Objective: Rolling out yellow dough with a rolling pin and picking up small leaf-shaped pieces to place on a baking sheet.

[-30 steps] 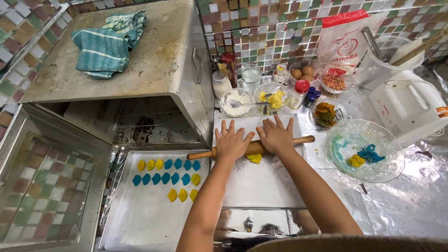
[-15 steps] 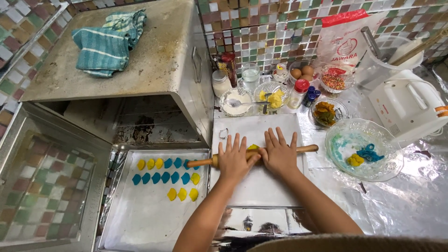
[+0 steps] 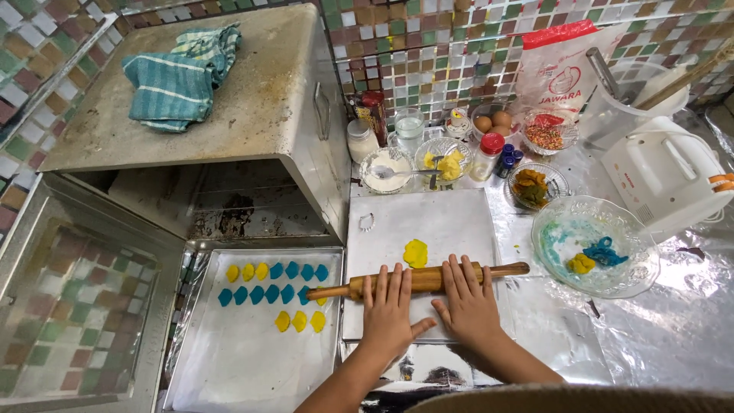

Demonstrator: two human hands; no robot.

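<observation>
Both my hands press flat on a wooden rolling pin (image 3: 419, 280) lying across a white board (image 3: 417, 222). My left hand (image 3: 388, 310) covers its left half, my right hand (image 3: 466, 300) its right half, fingers spread. A flattened yellow dough piece (image 3: 415, 252) lies on the board just beyond the pin. Left of the board, a lined baking tray (image 3: 245, 359) holds rows of small yellow and blue dough shapes (image 3: 274, 284).
A metal oven box (image 3: 229, 130) with its door open stands at left, a striped cloth (image 3: 180, 76) on top. A glass bowl (image 3: 596, 246) with blue and yellow dough sits right, beside a white mixer (image 3: 665, 176). Small bowls, jars and eggs line the tiled wall.
The rolling pin and both hands have rolled back toward me, from over the yellow dough to its near side. The dough now lies uncovered beyond the pin.
</observation>
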